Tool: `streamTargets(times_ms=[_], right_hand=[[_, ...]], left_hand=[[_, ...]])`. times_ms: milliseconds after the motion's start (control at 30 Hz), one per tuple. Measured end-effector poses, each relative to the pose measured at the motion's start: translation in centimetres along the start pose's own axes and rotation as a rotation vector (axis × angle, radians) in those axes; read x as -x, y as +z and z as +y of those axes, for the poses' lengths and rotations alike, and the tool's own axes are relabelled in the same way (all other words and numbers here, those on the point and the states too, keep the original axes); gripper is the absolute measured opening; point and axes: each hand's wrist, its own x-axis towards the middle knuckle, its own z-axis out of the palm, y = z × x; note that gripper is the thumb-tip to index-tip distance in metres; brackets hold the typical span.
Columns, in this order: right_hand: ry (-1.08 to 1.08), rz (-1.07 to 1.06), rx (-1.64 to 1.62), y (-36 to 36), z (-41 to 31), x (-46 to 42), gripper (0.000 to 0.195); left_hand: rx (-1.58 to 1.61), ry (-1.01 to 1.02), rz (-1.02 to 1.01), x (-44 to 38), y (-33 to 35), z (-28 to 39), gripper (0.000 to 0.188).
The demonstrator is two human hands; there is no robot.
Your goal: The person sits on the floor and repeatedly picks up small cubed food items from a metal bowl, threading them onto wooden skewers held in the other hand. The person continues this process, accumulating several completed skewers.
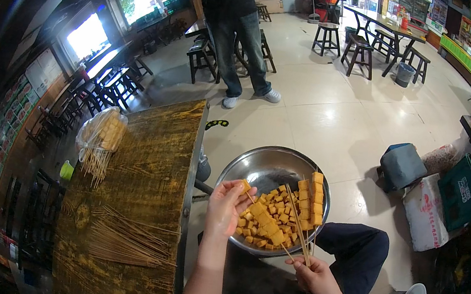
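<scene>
A steel bowl (256, 158) of loose golden tofu-like cubes (257, 234) rests in front of me. Between its fingers my left hand (228, 204) pinches one cube (246, 187) at the tip of a skewer that carries a row of cubes (265, 222). My right hand (312, 273) grips the lower end of that skewer, together with several bare bamboo skewers (297, 217). Two filled skewers (317, 198) stand at the bowl's right side; whether my right hand also holds them I cannot tell.
Left of the bowl is a wooden table (150, 153) with a pile of bare skewers (129, 240) and a plastic bag of filled skewers (106, 130). A person (233, 26) stands beyond it. A green crate (461, 194) and a white box (425, 216) lie to the right.
</scene>
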Motion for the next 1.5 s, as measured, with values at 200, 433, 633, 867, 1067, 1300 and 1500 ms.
streamTargets(times_ms=[200,433,633,867,1067,1300,1500], right_hand=[[-0.013,0.009,0.013,0.4,-0.3,0.1,0.023],[-0.029,-0.007,-0.016,0.3,0.2,-0.4,0.022],[-0.097,-0.008,0.01,0.5,1.0,-1.2,0.023],[-0.085,-0.083,-0.091,1.4,1.2,-1.6,0.024],[-0.122,-0.063,-0.12,2.3,1.5,-2.4,0.022],[-0.11,-0.071,-0.106,2.9,1.4,-2.5,0.022],[-0.091,-0.06,-0.095,3.4,0.6,-2.2,0.021]], left_hand=[[-0.066,-0.011,0.001,0.4,0.1,-0.3,0.009],[-0.101,0.013,-0.016,0.5,0.0,-1.2,0.012],[-0.047,0.051,-0.038,1.4,1.1,-1.6,0.012],[0.279,-0.059,-0.123,1.3,2.1,-2.5,0.018],[0.387,-0.074,-0.208,2.0,3.0,-3.3,0.015],[0.362,-0.075,-0.198,2.3,3.1,-3.0,0.022],[0.282,-0.058,-0.145,2.4,3.5,-3.1,0.029]])
